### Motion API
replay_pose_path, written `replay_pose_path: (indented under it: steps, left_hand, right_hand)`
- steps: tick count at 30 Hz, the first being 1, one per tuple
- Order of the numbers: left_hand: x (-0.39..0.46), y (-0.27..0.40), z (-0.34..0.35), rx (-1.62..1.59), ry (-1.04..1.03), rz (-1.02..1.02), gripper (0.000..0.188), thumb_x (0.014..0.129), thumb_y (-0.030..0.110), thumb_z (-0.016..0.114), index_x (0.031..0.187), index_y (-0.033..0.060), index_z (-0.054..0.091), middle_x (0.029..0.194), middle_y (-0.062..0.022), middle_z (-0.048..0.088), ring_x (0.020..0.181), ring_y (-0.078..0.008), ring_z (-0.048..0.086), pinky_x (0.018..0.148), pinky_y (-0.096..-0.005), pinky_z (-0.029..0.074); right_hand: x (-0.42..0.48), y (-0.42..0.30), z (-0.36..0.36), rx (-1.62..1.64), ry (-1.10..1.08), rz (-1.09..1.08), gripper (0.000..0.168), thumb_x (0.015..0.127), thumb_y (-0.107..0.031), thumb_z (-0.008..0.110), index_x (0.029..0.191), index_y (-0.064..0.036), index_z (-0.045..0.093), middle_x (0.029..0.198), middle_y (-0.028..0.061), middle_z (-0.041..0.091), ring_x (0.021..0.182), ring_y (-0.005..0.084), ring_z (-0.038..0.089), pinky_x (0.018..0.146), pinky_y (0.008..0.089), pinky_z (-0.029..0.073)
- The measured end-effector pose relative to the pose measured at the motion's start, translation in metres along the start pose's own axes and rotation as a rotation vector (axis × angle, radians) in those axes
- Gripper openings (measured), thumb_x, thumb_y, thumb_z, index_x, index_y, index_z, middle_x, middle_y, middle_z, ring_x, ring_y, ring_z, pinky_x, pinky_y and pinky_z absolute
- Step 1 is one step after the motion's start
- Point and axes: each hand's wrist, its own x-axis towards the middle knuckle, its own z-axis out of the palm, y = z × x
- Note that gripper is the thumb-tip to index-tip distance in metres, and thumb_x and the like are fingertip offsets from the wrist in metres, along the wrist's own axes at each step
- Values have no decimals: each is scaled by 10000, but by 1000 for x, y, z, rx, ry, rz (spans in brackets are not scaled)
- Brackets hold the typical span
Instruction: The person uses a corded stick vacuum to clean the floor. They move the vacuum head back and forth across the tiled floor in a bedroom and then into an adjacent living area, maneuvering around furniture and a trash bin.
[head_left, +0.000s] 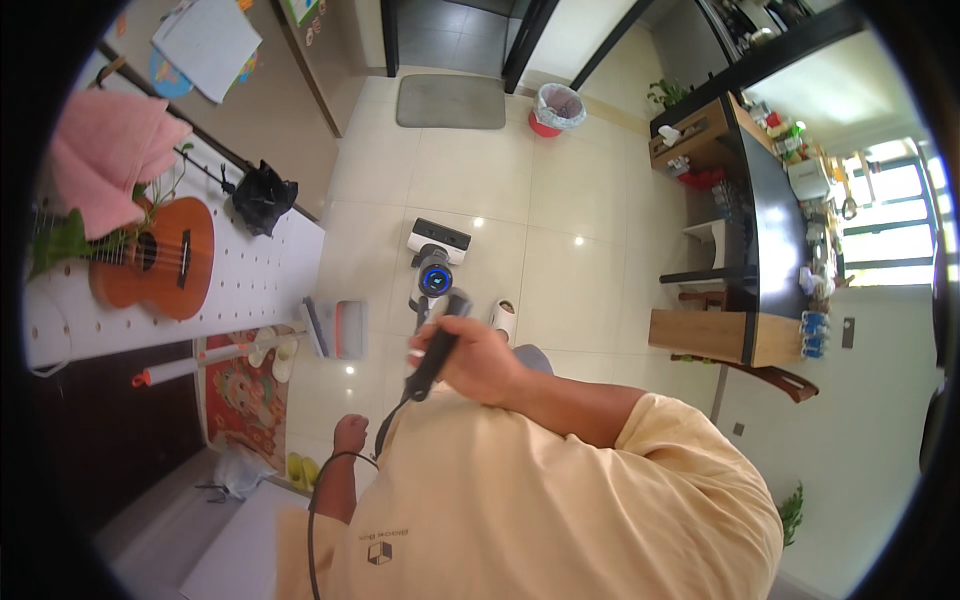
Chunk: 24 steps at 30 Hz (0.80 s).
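My right hand (476, 360) grips the black handle (435, 364) of an upright stick floor cleaner in front of my chest. Below the handle, the cleaner's round body (436, 280) shows a lit blue ring. Its white and black floor head (439, 240) rests on the tiles, pointing away from me. My left hand (351, 433) hangs low at my left side with curled fingers, and no object shows in it. A black cable (313, 517) loops past my left forearm and over my shirt. One white shoe (505, 316) shows beside the cleaner.
A grey mat (450, 101) lies before the doorway, beside a red lined bin (559, 109). At left are a pegboard (255, 274) with a ukulele (161, 259), a broom and dustpan (350, 330), and a red patterned doormat (244, 390). A dark-topped counter (780, 225) stands right.
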Motion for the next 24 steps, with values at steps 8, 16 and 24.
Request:
replay_pose_path:
  steps: [8,16,24]
  left_hand:
    - [-14,86,-7,-73,4,-24,263,908,220,638,1029,-12,667,854,-67,686,708,-154,646,664,-302,525]
    - [-74,75,-5,33,84,-123,228,887,210,645,977,3,680,793,-52,653,663,-165,623,578,-323,500]
    - [-83,96,46,-329,125,-287,150,883,143,638,883,-3,674,733,-33,625,624,-130,589,531,-273,474]
  right_hand:
    - [78,29,38,-108,-53,-7,165,1011,-179,541,1035,-16,554,1062,132,617,1077,258,606,911,435,511]
    - [122,-15,32,-145,-38,-76,190,1023,-167,513,1069,17,524,1082,178,614,1046,290,604,905,442,515]
    - [162,-138,-12,-194,161,-181,173,948,-87,574,1104,-48,508,993,125,639,1035,279,640,840,449,518]
